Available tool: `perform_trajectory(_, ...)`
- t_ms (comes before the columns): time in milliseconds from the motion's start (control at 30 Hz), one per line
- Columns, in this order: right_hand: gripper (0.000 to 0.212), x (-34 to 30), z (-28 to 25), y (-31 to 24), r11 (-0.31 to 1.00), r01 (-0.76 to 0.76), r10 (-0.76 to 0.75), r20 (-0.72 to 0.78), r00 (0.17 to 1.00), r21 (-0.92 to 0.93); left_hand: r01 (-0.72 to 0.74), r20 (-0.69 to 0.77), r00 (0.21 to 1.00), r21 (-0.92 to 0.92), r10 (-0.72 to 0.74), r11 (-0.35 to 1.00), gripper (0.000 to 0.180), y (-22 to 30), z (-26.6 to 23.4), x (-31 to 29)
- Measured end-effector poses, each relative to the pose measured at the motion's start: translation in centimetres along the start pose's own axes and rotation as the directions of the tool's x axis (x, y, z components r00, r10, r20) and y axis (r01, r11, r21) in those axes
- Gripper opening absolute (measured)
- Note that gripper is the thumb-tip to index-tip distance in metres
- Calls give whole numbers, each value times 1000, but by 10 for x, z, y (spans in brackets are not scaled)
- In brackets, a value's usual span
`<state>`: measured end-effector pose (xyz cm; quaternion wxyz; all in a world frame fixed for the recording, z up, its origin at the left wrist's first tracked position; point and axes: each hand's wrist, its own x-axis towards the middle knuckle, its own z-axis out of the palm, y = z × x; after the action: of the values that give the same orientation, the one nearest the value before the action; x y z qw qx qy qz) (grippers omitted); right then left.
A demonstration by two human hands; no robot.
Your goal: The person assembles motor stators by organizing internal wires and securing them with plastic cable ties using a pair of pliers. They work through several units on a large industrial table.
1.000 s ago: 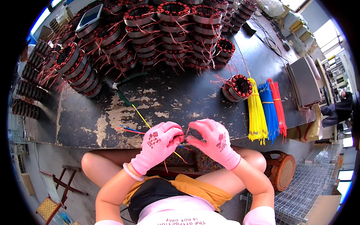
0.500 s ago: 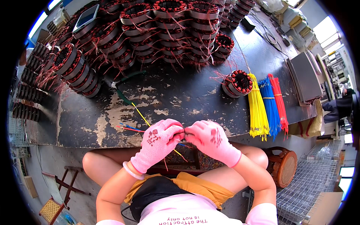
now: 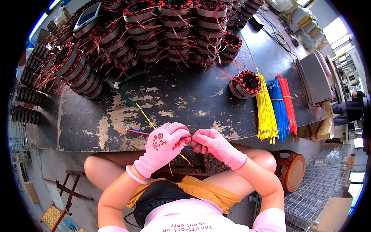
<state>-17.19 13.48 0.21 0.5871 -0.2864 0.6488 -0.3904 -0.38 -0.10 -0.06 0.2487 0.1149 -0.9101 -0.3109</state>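
At the table's front edge, my left hand (image 3: 162, 146), in a pink glove, is closed on lead wires. A yellow wire (image 3: 145, 115), a blue wire (image 3: 132, 128) and a red wire (image 3: 136, 132) stick out on its far left side. A yellow end (image 3: 184, 158) and thin reddish strands come out below it. My right hand (image 3: 217, 149), gloved too, is in a pinch close beside the left fingertips. Whatever lies between its fingers is too small or hidden to make out. Green-handled cutters (image 3: 124, 95) lie beyond the left hand.
Tall stacks of stator cores (image 3: 176, 31) with red windings fill the table's back and left. A single stator (image 3: 245, 84) stands at right, beside bundles of yellow wires (image 3: 266, 112), blue wires (image 3: 279, 108) and red wires (image 3: 287, 104). A tablet (image 3: 87, 16) rests on the stacks.
My right hand has turned slightly, its fingers curling more and drawing a little away from the left fingertips. The left hand keeps its hold on the wires, almost still.
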Motion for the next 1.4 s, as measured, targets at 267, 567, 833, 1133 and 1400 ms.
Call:
perform_trajectory(267, 28, -47, -21, -2, 681, 158, -336, -113, 935, -715, 48, 40, 998, 3, -48, 999, 19, 2, -8, -2)
perform_trajectory(567, 15, 2, -2, 0, 451, 514, -720, 43, 693, -730, 42, 57, 997, -2, -42, 999, 19, 0, -7, 1)
perform_trajectory(833, 35, -11, 1, -8, 321, 289, -759, -63, 648, -902, 44, 38, 998, -11, -43, 999, 20, 0, -5, -1)
perform_trajectory(1133, 23, -9, 9, -5, 999, 6, -5, -29, 1000, 51, 30, 52, 998, -5, -30, 1000, 20, 0, -5, -1)
perform_trajectory(1400, 34, -11, -5, -13, 73, 310, -698, 173, 694, -948, 30, 33, 999, -17, -29, 999, 18, 1, -5, 0)
